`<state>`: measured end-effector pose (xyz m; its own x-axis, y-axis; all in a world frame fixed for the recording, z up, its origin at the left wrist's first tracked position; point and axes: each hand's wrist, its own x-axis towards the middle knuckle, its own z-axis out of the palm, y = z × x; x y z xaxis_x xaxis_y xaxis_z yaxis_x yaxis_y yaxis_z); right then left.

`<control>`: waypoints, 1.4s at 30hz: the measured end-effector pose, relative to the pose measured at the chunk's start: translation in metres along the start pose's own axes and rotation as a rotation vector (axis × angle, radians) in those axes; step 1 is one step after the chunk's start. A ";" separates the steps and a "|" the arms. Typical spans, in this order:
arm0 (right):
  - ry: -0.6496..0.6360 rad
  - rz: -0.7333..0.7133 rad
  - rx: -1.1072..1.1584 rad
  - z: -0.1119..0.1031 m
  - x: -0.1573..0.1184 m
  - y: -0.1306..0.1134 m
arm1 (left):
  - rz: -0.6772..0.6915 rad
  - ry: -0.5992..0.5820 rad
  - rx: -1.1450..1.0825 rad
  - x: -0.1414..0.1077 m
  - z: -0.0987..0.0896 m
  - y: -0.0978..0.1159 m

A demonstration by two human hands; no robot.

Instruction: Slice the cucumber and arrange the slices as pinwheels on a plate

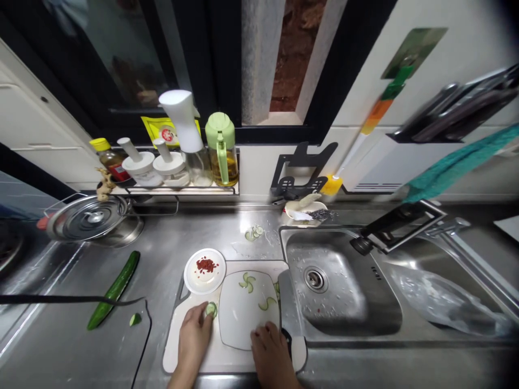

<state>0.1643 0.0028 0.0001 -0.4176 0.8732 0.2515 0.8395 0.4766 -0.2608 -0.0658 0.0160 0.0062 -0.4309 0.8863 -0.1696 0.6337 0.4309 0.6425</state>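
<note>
My left hand (194,330) is at the left side of the cutting board (237,361), its thumb and fingers closed around a few cucumber slices (211,309). Beside it lies a squarish white plate (239,308) bearing thin cucumber pieces, some set in a pinwheel (246,282) and others in a curve (267,303). My right hand (270,346) is over the plate's lower right edge, fingers bent together; what they hold, if anything, is hidden. A black knife handle (287,341) shows just right of that hand. More slices (277,290) peek out at the plate's right edge.
A small round dish (193,278) with red dried berries sits on the board's upper left corner. A whole cucumber (115,289) and a cut end (135,320) lie left, near a black cord (148,324). Sink (344,324) at right; loose slices (254,233) behind the board.
</note>
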 end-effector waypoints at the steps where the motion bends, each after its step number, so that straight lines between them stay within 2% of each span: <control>1: -0.003 -0.005 -0.001 0.000 0.000 -0.001 | 0.000 -0.004 -0.004 0.000 0.000 0.001; 8: -0.031 0.015 0.017 -0.003 0.001 -0.001 | 0.009 0.020 -0.001 -0.002 -0.005 0.009; 13: -0.159 0.055 0.063 -0.009 0.008 -0.001 | 0.011 0.051 -0.054 0.001 -0.007 0.012; 17: -0.301 0.123 0.154 -0.017 0.016 -0.003 | -0.097 -0.041 -0.117 0.003 -0.011 0.009; 22: -0.347 0.219 0.379 -0.026 0.032 -0.006 | -0.178 -0.151 -0.335 0.007 -0.016 0.011; 26: -0.301 0.227 0.569 -0.023 0.048 -0.007 | -0.190 -0.359 -0.590 0.004 -0.016 0.035; 28: -0.275 0.298 0.660 -0.024 0.057 -0.008 | -0.192 -0.457 -0.662 0.002 -0.014 0.050; 31: -0.294 0.445 0.741 -0.032 0.069 -0.006 | -0.218 -0.546 -0.737 -0.001 -0.005 0.067; 33: -0.313 0.490 0.752 -0.039 0.073 -0.003 | -0.249 -0.573 -0.774 -0.003 0.003 0.072; 37: -0.289 0.540 0.782 -0.048 0.073 0.006 | -0.438 -0.602 -0.772 -0.006 0.016 0.077; 40: -0.253 0.553 0.790 -0.051 0.068 0.013 | -0.645 -0.693 -0.786 -0.010 0.021 0.086; 42: -0.241 0.541 0.786 -0.053 0.065 0.016 | -0.737 -0.754 -0.834 -0.012 0.023 0.093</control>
<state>0.1691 0.0613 0.0618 -0.1780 0.9494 -0.2588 0.5043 -0.1378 -0.8525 0.0133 0.0493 0.0510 0.1280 0.4865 -0.8642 -0.2848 0.8527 0.4379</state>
